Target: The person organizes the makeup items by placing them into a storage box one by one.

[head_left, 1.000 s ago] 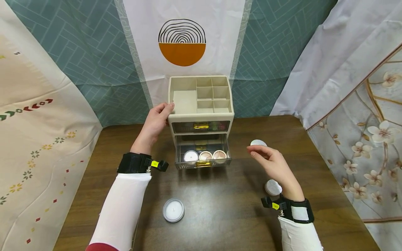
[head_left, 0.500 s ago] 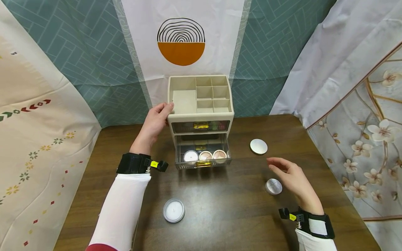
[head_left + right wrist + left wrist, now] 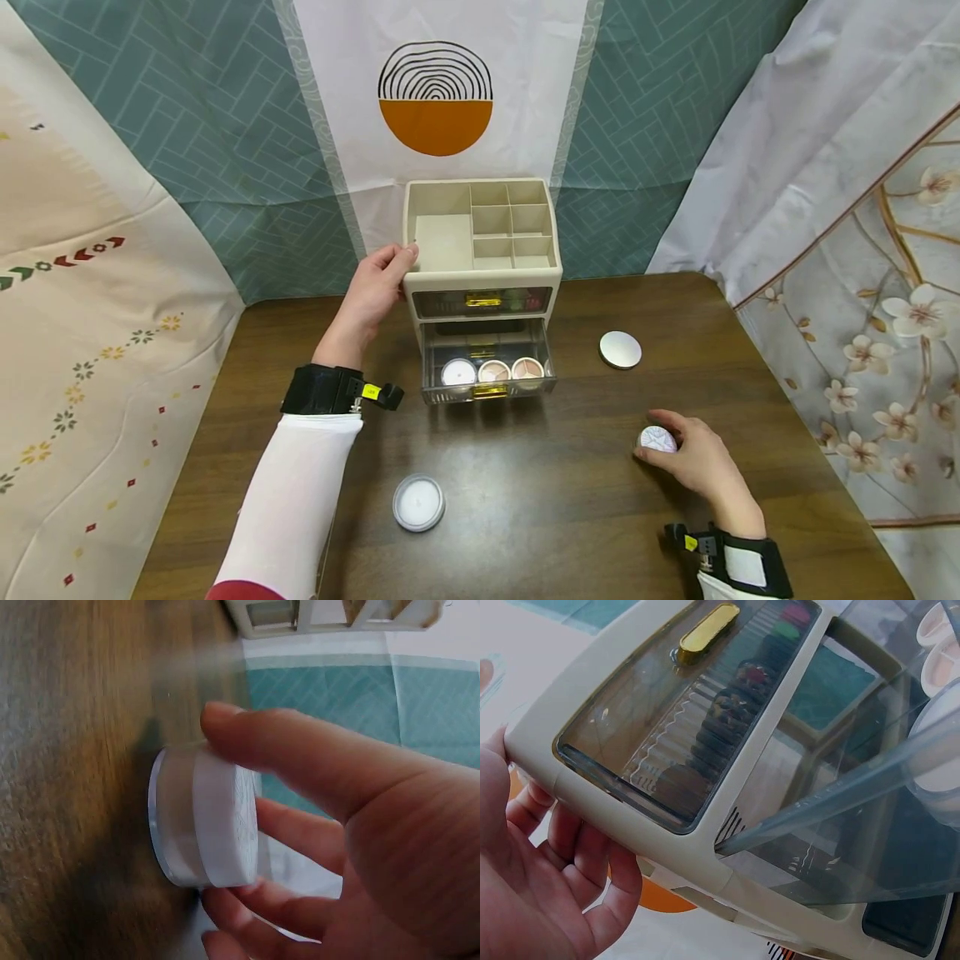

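A cream desktop organizer [image 3: 483, 273] stands at the back of the table, its lower clear drawer [image 3: 489, 390] pulled out. Three small round containers lie in that drawer, one a white-topped container [image 3: 458, 372]. My left hand [image 3: 372, 286] grips the organizer's upper left edge, thumb over the rim and fingers curled along the side in the left wrist view. Over at the right, my right hand [image 3: 701, 458] holds a small round jar [image 3: 202, 817] with a white patterned lid between thumb and fingers. The jar appears to be on or just over the tabletop; which, I cannot tell.
A flat white disc [image 3: 620, 350] lies right of the organizer. Toward the front sits a round tin with a white candle-like top [image 3: 418, 502]. Dark small items show through the shut upper drawer [image 3: 697, 712]. Fabric hangings [image 3: 630, 125] enclose the table's back and sides.
My right hand has moved away from beside the flat disc, right and toward the front, and has taken hold of the small jar. The left hand stays on the organizer.
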A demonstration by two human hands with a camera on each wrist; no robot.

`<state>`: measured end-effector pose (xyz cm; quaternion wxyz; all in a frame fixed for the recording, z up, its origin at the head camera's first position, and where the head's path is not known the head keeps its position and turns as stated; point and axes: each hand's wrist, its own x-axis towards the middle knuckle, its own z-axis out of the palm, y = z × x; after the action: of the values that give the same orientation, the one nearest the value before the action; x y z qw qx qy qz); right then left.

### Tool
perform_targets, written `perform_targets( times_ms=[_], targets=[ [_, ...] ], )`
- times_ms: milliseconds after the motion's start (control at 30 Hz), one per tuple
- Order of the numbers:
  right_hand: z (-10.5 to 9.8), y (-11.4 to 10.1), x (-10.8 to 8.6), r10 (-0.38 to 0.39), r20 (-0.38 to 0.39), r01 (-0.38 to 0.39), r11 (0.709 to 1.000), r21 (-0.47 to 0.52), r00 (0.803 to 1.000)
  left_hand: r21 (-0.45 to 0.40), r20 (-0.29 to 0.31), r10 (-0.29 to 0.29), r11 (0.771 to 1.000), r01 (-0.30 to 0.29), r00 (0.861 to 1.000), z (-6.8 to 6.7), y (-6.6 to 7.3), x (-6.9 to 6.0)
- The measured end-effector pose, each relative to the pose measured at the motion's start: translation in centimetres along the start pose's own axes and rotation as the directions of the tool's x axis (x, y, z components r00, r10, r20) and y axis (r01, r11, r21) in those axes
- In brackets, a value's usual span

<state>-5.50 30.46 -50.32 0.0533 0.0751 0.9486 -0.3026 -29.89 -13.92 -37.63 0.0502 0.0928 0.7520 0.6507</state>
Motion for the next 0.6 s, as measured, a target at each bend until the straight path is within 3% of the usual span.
perform_targets(
  times_ms=[333,600],
  targets=[
    [0.7,-0.1,0.1,0.036,-0.002,-0.036,0.998,-0.051,0.999,-0.012,-0.007,0.011,1.000,-0.011,1.000,0.2,-0.2,0.1],
    [1.4,0.2,0.0,0.088,-0.006,-0.088,0.996,-0.027,0.996,0.008,-0.031,0.018,1.000,-0.017,0.999,0.2,-0.1,0.0]
  ],
)
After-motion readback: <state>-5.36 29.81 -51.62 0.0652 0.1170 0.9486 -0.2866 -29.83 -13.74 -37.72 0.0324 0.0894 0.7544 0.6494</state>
